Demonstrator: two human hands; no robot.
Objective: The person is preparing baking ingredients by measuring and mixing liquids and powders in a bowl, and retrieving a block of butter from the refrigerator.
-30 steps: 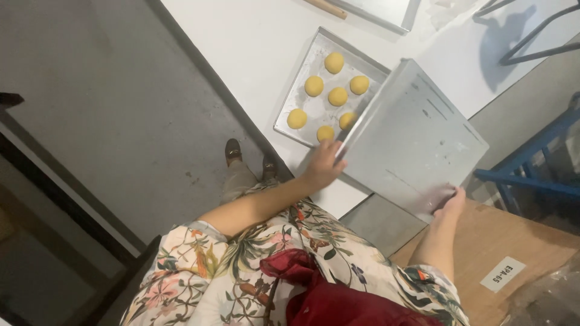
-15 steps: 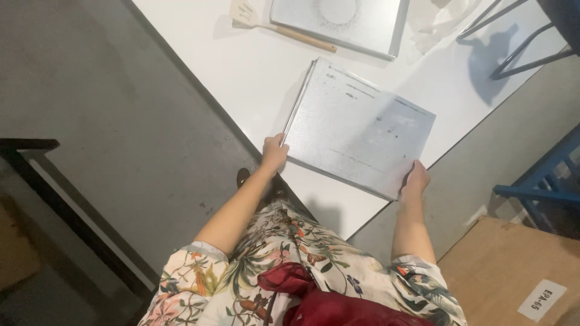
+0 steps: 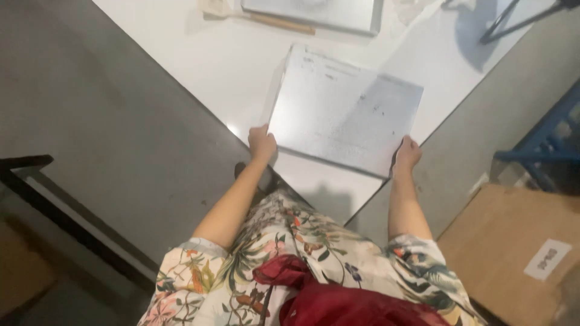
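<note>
floor: dark grey, runs along the surface's left edge, open room there
left hand [image 3: 261, 142]: clenched on near-left corner of the tray
tray [image 3: 344, 110]: flat metal sheet, upside down, held over the white surface [image 3: 205, 66], near edge close to the surface's front corner
right hand [image 3: 408, 154]: grasping the tray's near-right corner, at the surface's right edge
far edge: second tray [image 3: 356, 15] and wooden-handled tool [image 3: 266, 18], apart from the held tray
right: cardboard box [image 3: 513, 241] on floor, blue frame [image 3: 544, 139] beyond it
</note>
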